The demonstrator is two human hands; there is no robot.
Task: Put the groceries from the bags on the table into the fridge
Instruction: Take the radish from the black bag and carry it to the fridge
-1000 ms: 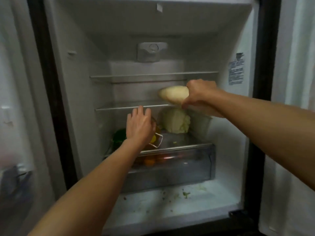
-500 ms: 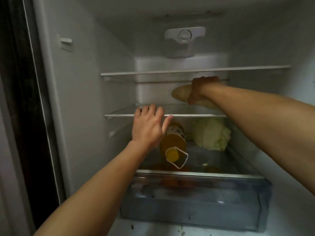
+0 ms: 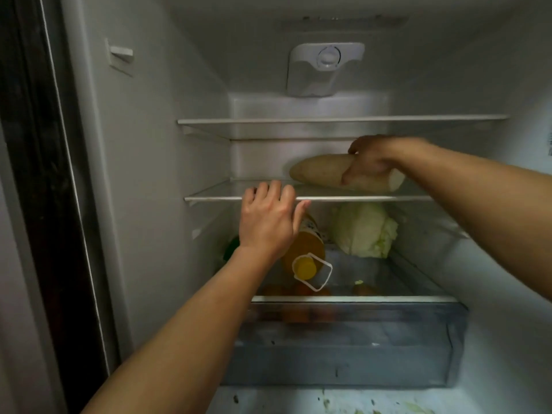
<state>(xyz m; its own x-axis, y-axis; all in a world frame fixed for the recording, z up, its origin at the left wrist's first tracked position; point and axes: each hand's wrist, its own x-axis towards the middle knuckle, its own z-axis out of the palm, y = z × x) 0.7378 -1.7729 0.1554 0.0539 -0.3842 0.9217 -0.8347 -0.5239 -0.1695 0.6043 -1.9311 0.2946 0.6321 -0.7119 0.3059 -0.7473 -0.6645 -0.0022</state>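
Centrally, right hand (image 3: 369,162) gripping radish (image 3: 322,173) on middle shelf (image 3: 373,199), left hand (image 3: 268,219) open-fingered at shelf edge, cabbage (image 3: 363,230) below.

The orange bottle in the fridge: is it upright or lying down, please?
Lying down: the bottle rests on its side, yellow cap toward the camera.

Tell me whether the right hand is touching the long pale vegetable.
Touching. The head view shows the right hand wrapped over the long pale vegetable, thumb laid against its front side, with no gap between them.
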